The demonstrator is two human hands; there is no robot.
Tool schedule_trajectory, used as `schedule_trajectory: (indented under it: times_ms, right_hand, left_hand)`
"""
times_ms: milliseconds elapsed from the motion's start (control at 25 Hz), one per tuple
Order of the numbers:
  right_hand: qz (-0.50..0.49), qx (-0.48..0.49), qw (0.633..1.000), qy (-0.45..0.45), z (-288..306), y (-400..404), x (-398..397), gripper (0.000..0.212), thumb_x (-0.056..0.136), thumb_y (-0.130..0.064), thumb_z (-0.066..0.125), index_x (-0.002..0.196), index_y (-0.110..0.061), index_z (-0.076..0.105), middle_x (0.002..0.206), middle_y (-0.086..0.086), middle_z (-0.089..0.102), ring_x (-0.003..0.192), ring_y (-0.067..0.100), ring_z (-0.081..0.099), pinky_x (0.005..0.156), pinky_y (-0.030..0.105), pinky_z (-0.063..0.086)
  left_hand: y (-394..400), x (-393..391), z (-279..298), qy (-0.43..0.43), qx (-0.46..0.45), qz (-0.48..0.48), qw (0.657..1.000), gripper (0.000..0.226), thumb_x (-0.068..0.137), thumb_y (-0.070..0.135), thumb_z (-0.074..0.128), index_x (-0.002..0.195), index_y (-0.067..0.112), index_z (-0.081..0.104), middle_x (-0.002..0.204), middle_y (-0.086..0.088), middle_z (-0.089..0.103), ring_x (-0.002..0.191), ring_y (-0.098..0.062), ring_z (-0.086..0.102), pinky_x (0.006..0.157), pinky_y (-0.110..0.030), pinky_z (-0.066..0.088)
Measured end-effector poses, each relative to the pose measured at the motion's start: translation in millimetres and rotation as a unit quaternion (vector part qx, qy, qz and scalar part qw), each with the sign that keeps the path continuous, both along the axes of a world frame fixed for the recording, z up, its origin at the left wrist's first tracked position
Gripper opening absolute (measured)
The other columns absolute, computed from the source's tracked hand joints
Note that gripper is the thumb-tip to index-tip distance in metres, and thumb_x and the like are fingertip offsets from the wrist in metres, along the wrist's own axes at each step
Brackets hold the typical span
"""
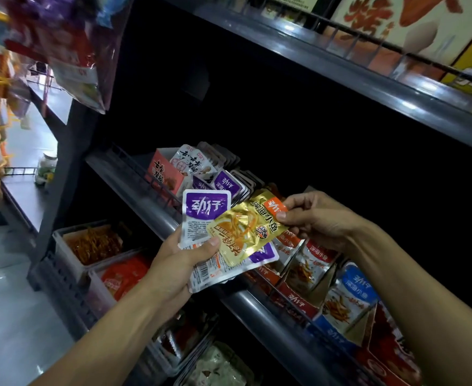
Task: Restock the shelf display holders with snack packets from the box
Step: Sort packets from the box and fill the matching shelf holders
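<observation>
The left hand (177, 264) gripped a fanned stack of snack packets (205, 218), thumb pressed across their faces and fingers curled beneath; how many packets made up the stack could not be told, though two purple-and-white faces showed, one at the top and one at the bottom right. The right hand (317, 218) pinched the upper right corner of a single gold packet (246, 228) between thumb and forefinger, the other fingers curled under. That gold packet lay tilted across the front of the stack, touching it, and both hung just in front of the rounded front edge of the middle shelf (134, 190).

On that shelf, behind the hands, stood cardboard display holders: a red one (163, 174) near the left end with white packets upright in it, a row of purple packets (227, 185) beside it, then red-and-white packets (310, 263) and a blue packet (351, 296) toward the right end. On the lower shelf two white trays (59, 243) sat at the left, holding orange and red packets. The upper shelf's wire rail (368, 34) fronted large printed boxes.
</observation>
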State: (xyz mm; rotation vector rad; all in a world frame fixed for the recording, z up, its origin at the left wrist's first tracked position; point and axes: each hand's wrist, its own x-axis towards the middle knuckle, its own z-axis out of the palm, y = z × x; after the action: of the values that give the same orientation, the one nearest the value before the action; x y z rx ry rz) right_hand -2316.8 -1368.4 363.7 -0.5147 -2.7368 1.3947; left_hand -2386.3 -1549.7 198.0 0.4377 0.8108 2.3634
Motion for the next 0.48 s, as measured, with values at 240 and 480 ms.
schedule_trajectory:
  times_ms: [240, 480]
  right_hand:
    - [-0.07, 0.093, 0.991, 0.062, -2, 12, -8, 0.009, 0.075, -0.013, 0.077, 0.078, -0.009, 0.069, 0.085, 0.014, 0.072, 0.07, 0.026, 0.06, 0.062, 0.035, 0.051]
    - [-0.145, 0.308, 0.939, 0.053, 1, 38, -32, 0.014, 0.084, -0.031, 0.074, 0.085, -0.024, 0.062, 0.097, 0.0, 0.065, 0.089, 0.016, 0.059, 0.079, 0.033, 0.047]
  left_hand:
    - [7, -4, -6, -0.002, -0.109, 0.135, 0.985, 0.034, 0.081, -0.007, 0.07, 0.105, 0.018, 0.066, 0.102, -0.007, 0.076, 0.092, -0.024, 0.073, 0.086, -0.043, 0.056]
    - [3, -12, -13, -0.058, -0.141, 0.161, 0.975, 0.035, 0.084, -0.005, 0.07, 0.11, 0.018, 0.065, 0.102, -0.003, 0.075, 0.094, -0.026, 0.072, 0.088, -0.048, 0.055]
